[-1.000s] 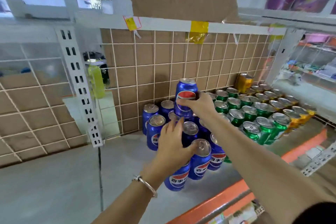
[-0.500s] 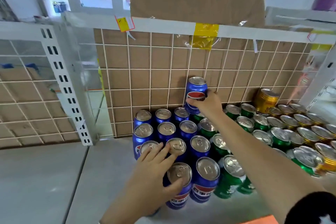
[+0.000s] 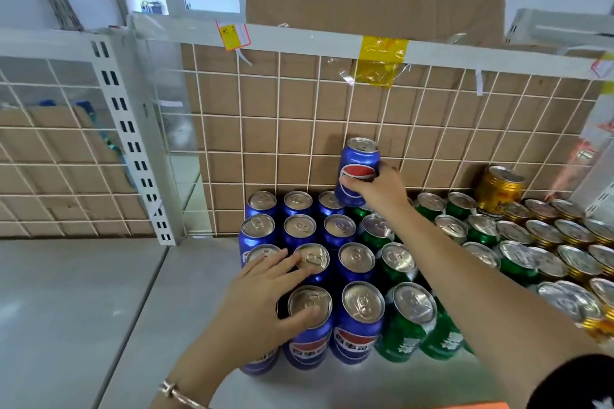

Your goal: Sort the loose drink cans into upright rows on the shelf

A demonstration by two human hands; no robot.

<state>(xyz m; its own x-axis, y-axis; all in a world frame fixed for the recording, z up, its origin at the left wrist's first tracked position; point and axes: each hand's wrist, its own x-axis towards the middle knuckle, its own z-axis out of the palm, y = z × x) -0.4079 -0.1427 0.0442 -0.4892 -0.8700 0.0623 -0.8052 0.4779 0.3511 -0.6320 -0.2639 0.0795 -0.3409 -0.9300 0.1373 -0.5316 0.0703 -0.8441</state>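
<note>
grey shelf (image 3: 83, 309), wire mesh (image 3: 282, 129) behind; my right grip (image 3: 375, 189) holds a blue can (image 3: 357, 169), left grip (image 3: 265, 302) flat on upright cans (image 3: 362, 309); right-edge gold cans (image 3: 579, 259) cropped.

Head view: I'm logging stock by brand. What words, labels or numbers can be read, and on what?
No text reads clearly.
Held blue can: red, white and blue round logo, no legible words.
Front blue cans: white lettering, blurred.
Green cans: white lettering, blurred.
Gold can: dark print, too small.
Yellow tag on the rail: marks, unreadable.
</note>
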